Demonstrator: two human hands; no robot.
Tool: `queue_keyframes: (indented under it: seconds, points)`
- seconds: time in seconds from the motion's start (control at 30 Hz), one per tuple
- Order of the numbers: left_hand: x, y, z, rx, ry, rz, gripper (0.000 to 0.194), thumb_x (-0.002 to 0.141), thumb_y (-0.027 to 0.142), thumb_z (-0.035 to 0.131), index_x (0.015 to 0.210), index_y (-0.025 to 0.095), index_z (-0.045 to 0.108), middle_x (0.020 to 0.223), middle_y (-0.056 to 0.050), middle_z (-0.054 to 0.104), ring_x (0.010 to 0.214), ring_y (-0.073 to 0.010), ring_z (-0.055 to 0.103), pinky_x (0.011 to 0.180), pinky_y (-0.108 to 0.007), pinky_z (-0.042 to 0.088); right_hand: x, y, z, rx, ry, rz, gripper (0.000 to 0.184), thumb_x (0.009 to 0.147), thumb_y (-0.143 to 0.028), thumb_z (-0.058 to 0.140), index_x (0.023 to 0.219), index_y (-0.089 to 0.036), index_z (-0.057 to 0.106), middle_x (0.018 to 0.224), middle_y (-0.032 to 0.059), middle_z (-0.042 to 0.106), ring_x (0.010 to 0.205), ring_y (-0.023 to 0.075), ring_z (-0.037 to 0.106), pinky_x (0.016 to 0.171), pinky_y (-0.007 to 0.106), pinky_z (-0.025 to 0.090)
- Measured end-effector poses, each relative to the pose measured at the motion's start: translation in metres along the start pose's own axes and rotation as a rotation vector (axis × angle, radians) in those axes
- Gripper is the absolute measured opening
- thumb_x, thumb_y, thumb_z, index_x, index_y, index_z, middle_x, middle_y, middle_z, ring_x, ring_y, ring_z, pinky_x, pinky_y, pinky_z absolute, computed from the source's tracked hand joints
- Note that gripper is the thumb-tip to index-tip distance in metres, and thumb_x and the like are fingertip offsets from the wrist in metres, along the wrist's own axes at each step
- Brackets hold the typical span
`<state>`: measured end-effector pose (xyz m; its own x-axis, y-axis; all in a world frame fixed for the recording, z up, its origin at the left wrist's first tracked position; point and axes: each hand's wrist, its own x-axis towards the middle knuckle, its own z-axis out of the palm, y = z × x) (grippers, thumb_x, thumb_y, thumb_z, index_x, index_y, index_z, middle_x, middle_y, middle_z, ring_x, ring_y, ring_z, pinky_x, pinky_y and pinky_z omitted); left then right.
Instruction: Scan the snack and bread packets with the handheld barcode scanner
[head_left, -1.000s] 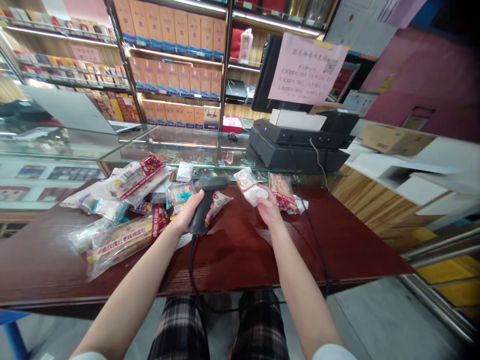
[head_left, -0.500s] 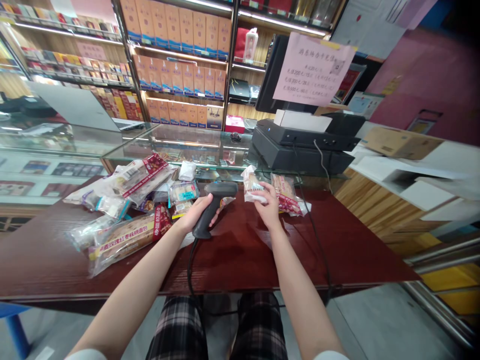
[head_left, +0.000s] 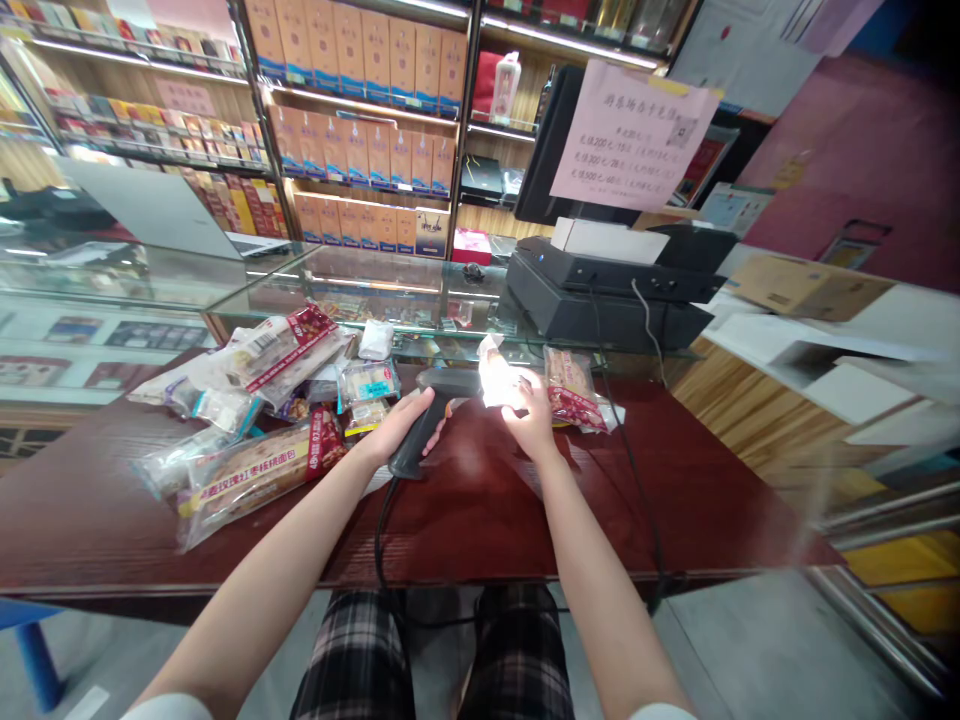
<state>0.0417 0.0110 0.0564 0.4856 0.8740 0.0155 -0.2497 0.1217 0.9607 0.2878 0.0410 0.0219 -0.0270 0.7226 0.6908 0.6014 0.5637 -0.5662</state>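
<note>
Two hands full, scanner lit up on a small packet.
Left hand (head_left: 397, 428) has its fingers wrapped round the scanner (head_left: 409, 448); right hand (head_left: 531, 418) has its fingers clamped on the white packet (head_left: 493, 376), up in front of the scanner's nose, though glare hides the exact fingertip contact. Imo the trick is a flat, steady face, fingertips off the print, and a slight tilt if the wrap bounces light. Bare tabletop (head_left: 480, 515) between the arms gives decent room toward the near edge. Sideways is tighter: snack pile (head_left: 255, 470) by the left hand, red-labelled pack (head_left: 571, 388) just beside the right, glass case (head_left: 352, 275) behind. Watch the scanner cord (head_left: 379, 535) at the near edge too.
</note>
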Motion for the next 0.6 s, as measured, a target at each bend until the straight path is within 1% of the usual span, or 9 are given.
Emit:
queue_keyframes:
  seconds: [0.07,0.17,0.3,0.4,0.47,0.53,0.6]
  points:
    - [0.0001,0.0,0.0006,-0.005,0.004,0.008,0.056,0.079,0.07,0.058,0.087,0.014,0.063,0.063,-0.001,0.056,0.042,-0.0106,0.05,0.039,-0.024,0.037,-0.0002,0.0037,0.0024,-0.021,0.004,0.008,0.039,0.07,-0.009,0.053,0.101,-0.022,0.071,0.132,0.0098,0.053,0.124,0.0291,0.052,0.11,0.047,0.042]
    - [0.0005,-0.0007,0.0005,-0.012,0.01,0.018,0.057,0.078,0.071,0.059,0.084,0.014,0.062,0.062,-0.001,0.056,0.042,-0.0105,0.049,0.038,-0.024,0.036,-0.0007,0.0062,0.0034,-0.045,0.013,-0.02,0.037,0.07,-0.01,0.053,0.1,-0.022,0.071,0.131,0.0101,0.054,0.123,0.0284,0.053,0.111,0.046,0.042]
    - [0.0009,-0.0024,-0.0003,-0.022,0.005,0.018,0.057,0.08,0.071,0.058,0.086,0.014,0.062,0.063,-0.001,0.057,0.042,-0.0106,0.049,0.039,-0.024,0.037,-0.0009,0.0053,0.0018,-0.086,-0.02,-0.046,0.037,0.071,-0.011,0.053,0.101,-0.024,0.072,0.131,0.0082,0.055,0.123,0.0273,0.053,0.11,0.045,0.043]
    - [0.0006,-0.0026,-0.0005,-0.024,0.011,0.024,0.059,0.08,0.071,0.056,0.089,0.013,0.063,0.062,-0.002,0.057,0.042,-0.0107,0.049,0.04,-0.024,0.037,-0.0012,0.0045,0.0016,-0.131,-0.045,-0.051,0.038,0.071,-0.011,0.054,0.102,-0.023,0.073,0.128,0.0093,0.057,0.123,0.0285,0.052,0.111,0.046,0.042]
    - [0.0005,-0.0024,-0.0015,-0.015,0.021,0.025,0.06,0.079,0.072,0.058,0.09,0.013,0.064,0.062,-0.002,0.057,0.043,-0.011,0.05,0.04,-0.024,0.038,-0.0017,0.0047,0.0014,-0.152,-0.06,-0.073,0.037,0.071,-0.01,0.054,0.1,-0.022,0.073,0.129,0.0097,0.056,0.122,0.0286,0.052,0.11,0.046,0.043]
    - [0.0009,-0.0026,-0.0042,-0.002,0.047,0.016,0.06,0.079,0.072,0.059,0.091,0.013,0.064,0.063,-0.002,0.058,0.044,-0.0116,0.05,0.041,-0.025,0.039,-0.0022,0.0057,0.0001,-0.188,-0.067,-0.088,0.037,0.072,-0.008,0.053,0.098,-0.023,0.074,0.131,0.0088,0.054,0.124,0.0286,0.05,0.11,0.047,0.042]
    - [0.0023,-0.0039,-0.0086,0.009,0.114,0.019,0.059,0.078,0.071,0.06,0.092,0.014,0.064,0.066,-0.002,0.059,0.046,-0.0121,0.052,0.043,-0.026,0.041,-0.0023,0.0078,-0.0025,-0.249,-0.046,-0.056,0.038,0.075,-0.007,0.051,0.101,-0.024,0.074,0.133,0.0093,0.052,0.125,0.0293,0.047,0.11,0.048,0.04]
